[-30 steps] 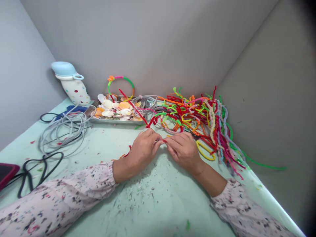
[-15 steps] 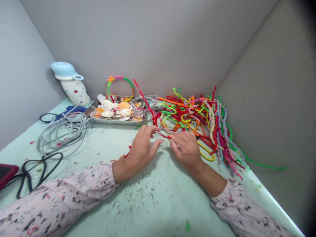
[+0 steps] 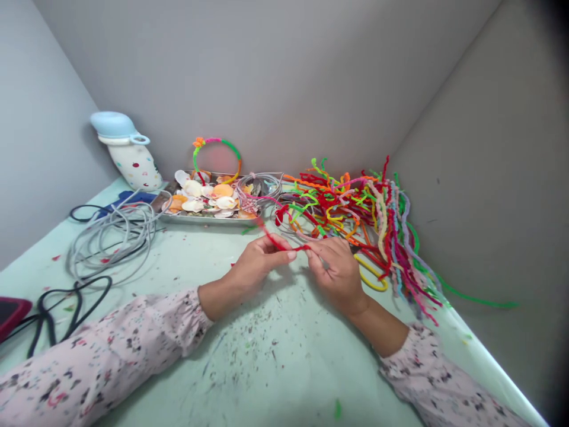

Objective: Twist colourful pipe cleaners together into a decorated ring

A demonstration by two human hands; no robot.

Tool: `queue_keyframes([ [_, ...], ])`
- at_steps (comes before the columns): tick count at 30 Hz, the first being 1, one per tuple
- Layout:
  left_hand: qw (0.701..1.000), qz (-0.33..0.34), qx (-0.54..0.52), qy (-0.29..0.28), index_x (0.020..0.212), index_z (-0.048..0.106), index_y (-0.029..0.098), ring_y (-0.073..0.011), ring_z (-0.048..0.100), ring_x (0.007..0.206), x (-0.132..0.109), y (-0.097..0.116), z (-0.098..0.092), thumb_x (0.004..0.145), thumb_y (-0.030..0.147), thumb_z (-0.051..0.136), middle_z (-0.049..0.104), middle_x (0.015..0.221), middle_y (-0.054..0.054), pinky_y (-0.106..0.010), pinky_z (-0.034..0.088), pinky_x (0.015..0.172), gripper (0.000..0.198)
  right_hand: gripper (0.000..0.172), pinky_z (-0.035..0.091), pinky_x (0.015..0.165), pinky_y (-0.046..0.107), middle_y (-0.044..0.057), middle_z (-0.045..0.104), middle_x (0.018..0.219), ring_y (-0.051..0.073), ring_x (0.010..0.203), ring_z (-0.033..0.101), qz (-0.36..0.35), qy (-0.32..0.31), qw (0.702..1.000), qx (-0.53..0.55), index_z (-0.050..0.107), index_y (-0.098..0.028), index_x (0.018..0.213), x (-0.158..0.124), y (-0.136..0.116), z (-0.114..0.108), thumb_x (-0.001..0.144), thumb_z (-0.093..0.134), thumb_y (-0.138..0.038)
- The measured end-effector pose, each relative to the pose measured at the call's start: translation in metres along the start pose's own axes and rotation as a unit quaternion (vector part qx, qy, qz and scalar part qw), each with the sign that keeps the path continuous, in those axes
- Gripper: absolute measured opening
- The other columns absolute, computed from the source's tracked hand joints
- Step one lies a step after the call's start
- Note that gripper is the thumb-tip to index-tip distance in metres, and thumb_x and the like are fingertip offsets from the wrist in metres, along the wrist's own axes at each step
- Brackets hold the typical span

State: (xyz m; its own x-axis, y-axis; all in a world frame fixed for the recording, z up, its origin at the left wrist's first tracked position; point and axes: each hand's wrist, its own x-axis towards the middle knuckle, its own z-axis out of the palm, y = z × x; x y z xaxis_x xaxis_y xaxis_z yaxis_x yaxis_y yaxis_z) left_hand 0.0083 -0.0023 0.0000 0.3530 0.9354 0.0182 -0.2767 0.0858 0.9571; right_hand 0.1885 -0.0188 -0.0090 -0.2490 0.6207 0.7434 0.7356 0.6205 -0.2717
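Note:
A red pipe cleaner (image 3: 276, 242) stretches between my two hands just above the table. My left hand (image 3: 251, 270) pinches it between thumb and fingers, and its loose end, smeared by motion, sticks up past the fingertips to the left. My right hand (image 3: 336, 273) is closed, with its thumb and index finger gripping the other end of the red strand. A thin grey wire coil (image 3: 284, 228) lies just behind the hands, partly covered by them; I cannot tell whether its wire runs into my right hand.
Beyond the hands, a metal tray (image 3: 208, 220) holds seashells, with a multicoloured pipe-cleaner ring (image 3: 231, 146) propped on it. Tangled pipe cleaners (image 3: 351, 207) are heaped at the back right. Looped grey cable (image 3: 111, 243), a bottle (image 3: 133, 160) and a red-cased device (image 3: 13, 317) stand left.
The red strand's long free end has swung down and left from upright. My left hand has turned and its thumb has closed onto the strand. My right hand has barely moved.

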Motion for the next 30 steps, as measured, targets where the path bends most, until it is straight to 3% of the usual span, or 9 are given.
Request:
queue_keyframes([
  [7, 0.997, 0.034, 0.062, -0.015, 0.102, 0.053, 0.019, -0.0105, 0.056, 0.070, -0.002, -0.001, 0.001, 0.068, 0.023, 0.074, 0.060, 0.079, 0.002, -0.024, 0.045, 0.067, 0.041, 0.015, 0.040, 0.074, 0.035, 0.004, 0.068, 0.085, 0.019, 0.081, 0.058, -0.003, -0.006, 1.000, 0.002, 0.066, -0.019, 0.093, 0.001, -0.001, 0.000, 0.087, 0.051, -0.018],
  [13, 0.959, 0.096, 0.265, 0.001, 0.086, 0.063, 0.017, -0.0141, 0.059, 0.079, -0.005, 0.003, 0.001, 0.076, 0.032, 0.067, 0.065, 0.082, -0.002, -0.027, 0.045, 0.074, 0.019, 0.014, 0.039, 0.072, 0.034, 0.003, 0.066, 0.080, 0.018, 0.077, 0.057, -0.014, -0.024, 0.999, 0.018, 0.065, -0.020, 0.091, 0.001, -0.004, 0.001, 0.087, 0.052, -0.019],
  [19, 0.936, 0.115, 0.332, 0.023, 0.071, 0.064, 0.016, -0.0132, 0.056, 0.071, -0.008, 0.011, 0.004, 0.081, 0.033, 0.059, 0.063, 0.071, -0.001, -0.025, 0.042, 0.069, 0.020, 0.014, 0.039, 0.072, 0.034, 0.003, 0.066, 0.079, 0.017, 0.077, 0.057, -0.033, -0.029, 0.999, 0.017, 0.065, -0.019, 0.091, 0.000, -0.005, 0.002, 0.086, 0.052, -0.018],
  [25, 0.965, 0.044, 0.253, 0.055, 0.058, 0.058, 0.015, -0.0103, 0.048, 0.060, -0.008, 0.004, 0.005, 0.076, 0.032, 0.061, 0.055, 0.059, 0.002, -0.023, 0.036, 0.059, 0.025, 0.012, 0.039, 0.077, 0.034, 0.003, 0.066, 0.078, 0.017, 0.077, 0.057, -0.054, -0.030, 0.998, -0.026, 0.066, -0.018, 0.089, 0.001, -0.009, 0.001, 0.084, 0.054, -0.016],
  [30, 0.971, -0.012, 0.227, 0.072, 0.054, 0.053, 0.016, -0.0094, 0.040, 0.052, -0.006, -0.002, 0.004, 0.074, 0.030, 0.058, 0.047, 0.051, 0.004, -0.024, 0.032, 0.054, 0.025, 0.013, 0.038, 0.079, 0.034, 0.003, 0.066, 0.074, 0.017, 0.074, 0.057, -0.090, -0.043, 0.991, -0.084, 0.066, -0.018, 0.089, 0.003, -0.011, -0.001, 0.084, 0.054, -0.016],
])
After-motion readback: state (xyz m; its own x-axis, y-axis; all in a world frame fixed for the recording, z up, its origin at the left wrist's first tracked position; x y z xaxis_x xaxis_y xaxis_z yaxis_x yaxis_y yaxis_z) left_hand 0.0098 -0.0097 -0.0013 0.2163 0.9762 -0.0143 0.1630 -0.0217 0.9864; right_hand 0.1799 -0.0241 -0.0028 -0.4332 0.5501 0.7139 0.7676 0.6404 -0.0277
